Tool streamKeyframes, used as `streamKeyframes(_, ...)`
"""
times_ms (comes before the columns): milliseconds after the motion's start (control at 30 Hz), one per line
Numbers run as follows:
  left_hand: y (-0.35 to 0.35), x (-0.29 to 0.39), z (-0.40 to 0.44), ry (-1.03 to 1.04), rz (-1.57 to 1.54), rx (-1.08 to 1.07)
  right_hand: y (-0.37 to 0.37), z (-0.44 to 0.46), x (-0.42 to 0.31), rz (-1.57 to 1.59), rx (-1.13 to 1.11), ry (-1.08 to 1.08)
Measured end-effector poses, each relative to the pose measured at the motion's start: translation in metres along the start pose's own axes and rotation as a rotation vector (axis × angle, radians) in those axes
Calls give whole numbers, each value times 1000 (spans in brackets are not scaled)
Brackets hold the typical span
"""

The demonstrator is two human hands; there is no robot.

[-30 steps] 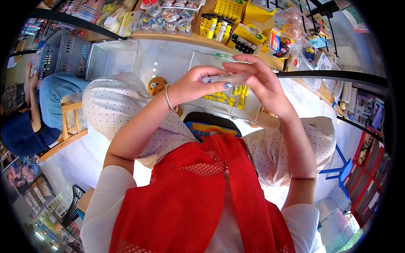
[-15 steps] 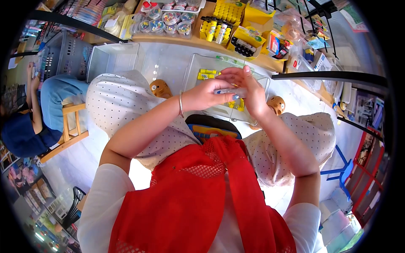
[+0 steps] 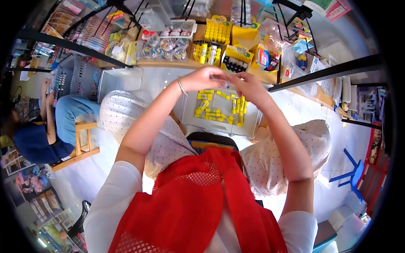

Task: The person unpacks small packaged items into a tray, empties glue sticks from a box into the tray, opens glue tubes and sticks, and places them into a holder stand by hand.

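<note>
My left hand [image 3: 201, 79], with a bangle [image 3: 182, 86] on its wrist, is closed around one end of a small slim translucent thing [image 3: 228, 85]. My right hand [image 3: 251, 88] pinches its other end. The fingers cover much of it, so its exact kind cannot be made out. Beneath both hands sits a clear plastic bin [image 3: 211, 127] on the floor, between my knees. Yellow glue sticks [image 3: 203, 105] lie in it, some loosely scattered on the left and others lined up side by side on the right.
Ahead, a wooden shelf [image 3: 168, 64] bears open yellow boxes [image 3: 237, 59] and clear tubs of colourful bits [image 3: 167, 44]. A second clear bin [image 3: 120, 80] and a grey basket [image 3: 80, 76] stand at left. Nearby a seated person [image 3: 40, 141] works. Black rack bars [image 3: 325, 71] slant at right.
My hands have shifted forward and drawn level, and the fingers of my right hand have curled from flat to a pinch. More of the bin's yellow sticks now show.
</note>
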State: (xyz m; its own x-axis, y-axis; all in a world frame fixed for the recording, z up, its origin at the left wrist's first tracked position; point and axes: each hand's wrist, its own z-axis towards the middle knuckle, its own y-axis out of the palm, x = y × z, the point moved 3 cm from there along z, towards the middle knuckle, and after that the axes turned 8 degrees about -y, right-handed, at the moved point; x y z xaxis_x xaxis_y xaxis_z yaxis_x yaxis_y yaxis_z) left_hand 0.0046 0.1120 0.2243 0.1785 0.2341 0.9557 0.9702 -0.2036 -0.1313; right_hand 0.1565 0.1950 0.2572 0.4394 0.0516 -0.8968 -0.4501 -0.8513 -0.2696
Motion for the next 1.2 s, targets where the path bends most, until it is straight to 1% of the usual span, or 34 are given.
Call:
streamKeyframes(33, -15, -10, 11, -55, -15, -11, 0, 5, 10, -25, 16, -17)
streamKeyframes(67, -37, -34, 26, -72, 49, 144, 1, 10, 20, -50, 34, -32)
streamKeyframes(100, -58, -48, 38, -82, 325, 381, -3, 11, 23, -77, 51, -43)
streamKeyframes(133, -72, -39, 45, -97, 783, 632, -4, 5, 14, -164, 86, -85)
streamKeyframes(167, -86, -47, 55, -38, 932, 766, -2, -1, 6, -292, 66, -146)
streamKeyframes(233, -106, -73, 81, -10, 1105, 830, 3, -15, -6, -550, 22, -264)
streamKeyframes(267, -108, -75, 86, -112, 1116, 752, 7, -19, -8, -551, -31, -250)
streamKeyframes(333, -112, -80, 96, -309, 1129, 595, 11, -27, -5, -563, -23, -408)
streamKeyframes(367, -119, -88, 102, -328, 1155, 583, 12, -30, -5, -571, -19, -487)
streamKeyframes(400, -129, -100, 109, -349, 1178, 571, 13, -32, -8, -557, -23, -465)
streamKeyframes(433, -132, -96, 111, -372, 1201, 558, 16, -33, -11, -542, -29, -443)
streamKeyframes(467, -131, -93, 107, -288, 1192, 644, 17, -33, -12, -522, -38, -419)
streamKeyframes(567, -138, -78, 89, -276, 1133, 745, 15, -33, -10, -344, -59, -241)
streamKeyframes(600, -134, -65, 78, -198, 1140, 775, 16, -31, -8, -300, -53, -223)
streamKeyframes(667, -119, -36, 54, -153, 1089, 773, 10, -27, 1, -221, -42, -187)
streamKeyframes(700, -112, -24, 43, -129, 1064, 771, 7, -20, 8, -203, 16, -193)
streamKeyframes(733, -105, -18, 34, -209, 1026, 715, 7, -11, 17, -182, 76, -199)
streamKeyframes(767, -93, -8, 22, -172, 981, 673, 9, -7, 23, -160, 134, -200)
streamKeyframes(800, -79, 4, 9, -137, 933, 633, 2, -20, 2, -15, 174, -163)
streamKeyframes(833, -66, 14, -3, -102, 882, 594, 2, -16, 5, -72, 295, -278)
streamKeyframes(900, -42, 29, -22, -47, 844, 581, 1, -8, 20, -192, 531, -507)
streamKeyframes(933, -32, 28, -29, -25, 789, 600, 3, -6, 27, -252, 436, -443)
streamKeyframes(967, -22, 34, -35, -88, 731, 552, 8, -8, 27, -148, 323, -306)
streamKeyframes(1033, -6, 31, -44, 112, 746, 603, 16, -19, 21, 52, 97, -26)
streamKeyframes(1067, 0, 32, -47, 110, 797, 656, 20, -19, 22, 76, 123, -41)
streamKeyframes(1133, -2, 28, -46, 57, 754, 595, 28, -23, 27, 124, 170, -65)
streamKeyframes(1200, -10, 26, -43, 11, 664, 530, 27, -24, 21, 254, 62, 50)
